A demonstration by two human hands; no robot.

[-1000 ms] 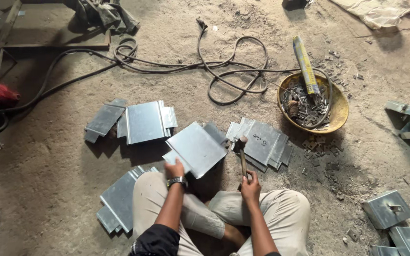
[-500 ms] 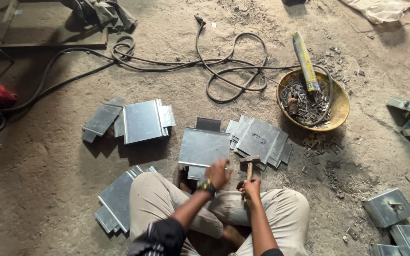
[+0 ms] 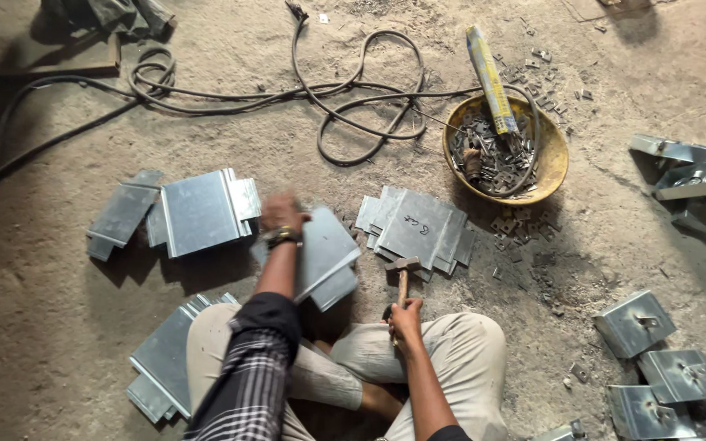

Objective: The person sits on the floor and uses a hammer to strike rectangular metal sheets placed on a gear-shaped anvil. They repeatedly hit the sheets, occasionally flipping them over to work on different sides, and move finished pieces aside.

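Observation:
I sit cross-legged on a dusty floor. My left hand (image 3: 282,216), blurred, grips the far edge of a grey sheet-metal plate (image 3: 324,253) that is tilted just in front of my knees. My right hand (image 3: 405,318) holds the wooden handle of a small hammer (image 3: 403,268), whose head rests on the floor beside a fanned pile of similar plates (image 3: 418,229). Another stack of plates (image 3: 202,211) lies to the left of my left hand. More plates (image 3: 161,359) sit by my left thigh.
A yellow bowl (image 3: 556,167) holding small metal pieces and a long yellow packet stands at the right back. Black cables (image 3: 345,90) loop across the floor behind. Bent metal brackets (image 3: 635,322) lie at the right, with more brackets (image 3: 688,175) farther back.
My left hand has swung left with the plate, from in front of my knees toward the left stack, tilting it. My right hand has stayed on the hammer.

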